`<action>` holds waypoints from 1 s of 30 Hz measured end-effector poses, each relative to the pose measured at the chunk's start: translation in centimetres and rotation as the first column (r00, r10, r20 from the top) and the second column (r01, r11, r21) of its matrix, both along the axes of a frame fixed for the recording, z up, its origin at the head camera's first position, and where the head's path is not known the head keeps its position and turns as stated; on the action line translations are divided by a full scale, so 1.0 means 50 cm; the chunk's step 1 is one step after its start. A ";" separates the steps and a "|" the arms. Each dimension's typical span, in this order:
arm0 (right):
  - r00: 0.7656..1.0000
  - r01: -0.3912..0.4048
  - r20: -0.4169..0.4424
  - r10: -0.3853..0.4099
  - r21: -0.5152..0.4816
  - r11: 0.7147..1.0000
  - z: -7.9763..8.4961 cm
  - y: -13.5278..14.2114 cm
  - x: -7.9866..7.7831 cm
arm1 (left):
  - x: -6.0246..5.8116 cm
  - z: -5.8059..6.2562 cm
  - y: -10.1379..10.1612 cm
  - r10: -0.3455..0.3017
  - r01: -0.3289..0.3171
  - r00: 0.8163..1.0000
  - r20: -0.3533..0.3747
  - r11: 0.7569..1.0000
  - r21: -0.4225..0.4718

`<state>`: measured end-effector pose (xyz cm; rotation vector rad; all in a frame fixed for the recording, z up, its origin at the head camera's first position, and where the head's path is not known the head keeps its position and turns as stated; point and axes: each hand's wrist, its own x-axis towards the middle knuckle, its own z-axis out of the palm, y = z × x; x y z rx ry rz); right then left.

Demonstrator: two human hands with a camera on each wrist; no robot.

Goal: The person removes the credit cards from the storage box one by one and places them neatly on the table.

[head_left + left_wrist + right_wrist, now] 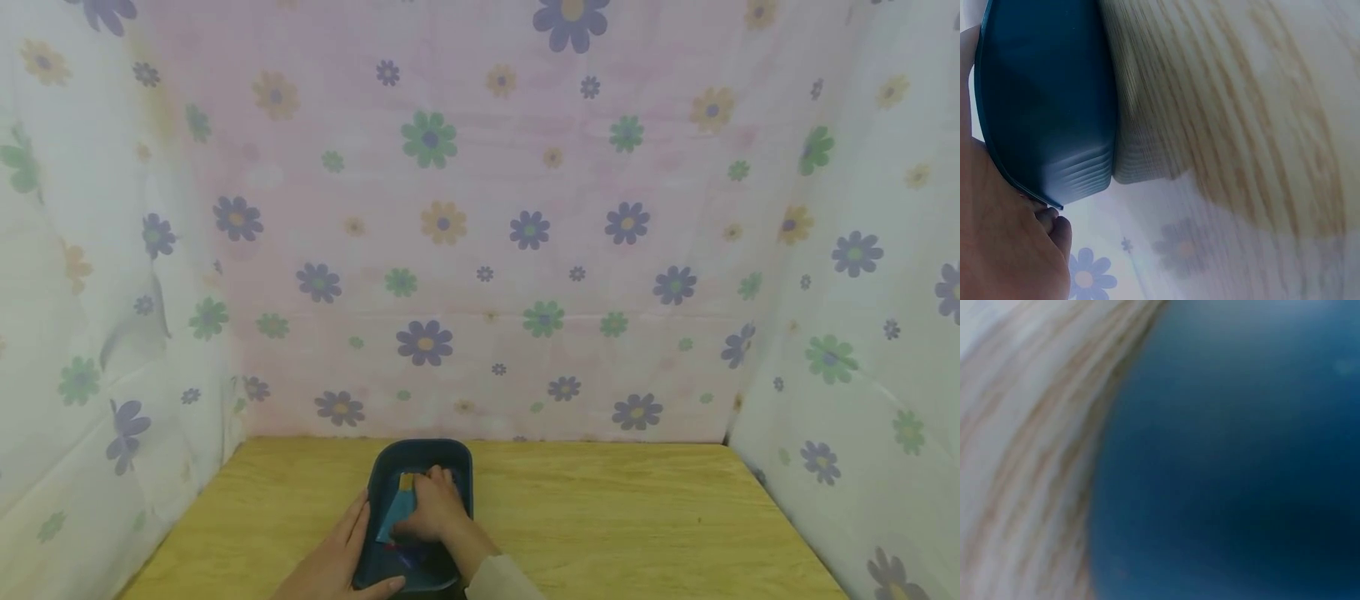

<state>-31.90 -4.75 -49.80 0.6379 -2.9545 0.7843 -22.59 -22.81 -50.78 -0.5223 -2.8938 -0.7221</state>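
A dark blue deep tray [423,452] stands on the table, its outer wall [1047,94] large in the left wrist view. My left hand [330,550] holds it at the near left, fingers along the left side and thumb over the near rim. Inside the tray, my right hand [438,508] reaches over a flat light-blue piece [397,508] with a yellow part at its far end. The thumb lies across this piece; the hand hides its right side, so any grip is unclear. Nearer me in the tray lies something small, purple and red [408,554].
The wood-grain table [615,517] extends to both sides of the tray. Flower-printed cloth [480,250] closes off the back and both sides. The right wrist view is blurred, showing mostly the tray's blue wall [1222,456].
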 end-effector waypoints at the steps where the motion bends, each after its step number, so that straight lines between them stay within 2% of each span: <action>1: 1.000 0.000 -0.001 0.000 -0.001 1.000 -0.001 0.000 0.000 | 0.000 0.000 0.000 0.000 0.000 1.000 0.003 1.000 -0.001; 11: 1.000 -0.023 -0.012 0.023 0.001 1.000 0.007 0.002 0.002 | -0.001 0.006 0.002 0.009 -0.009 0.999 0.042 1.000 0.006; 20: 0.998 -0.057 0.022 0.056 0.023 0.998 0.007 -0.001 -0.009 | 0.000 0.006 0.003 0.010 -0.011 0.999 0.048 1.000 0.009; 27: 0.994 -0.108 0.003 0.108 -0.015 0.994 0.010 0.000 -0.006 | -0.002 0.006 0.002 0.013 -0.013 0.999 0.036 1.000 0.002; 30: 0.990 -0.134 0.033 0.136 -0.069 0.989 0.009 0.001 -0.005 | -0.002 0.004 0.002 0.014 -0.014 0.999 0.036 1.000 -0.003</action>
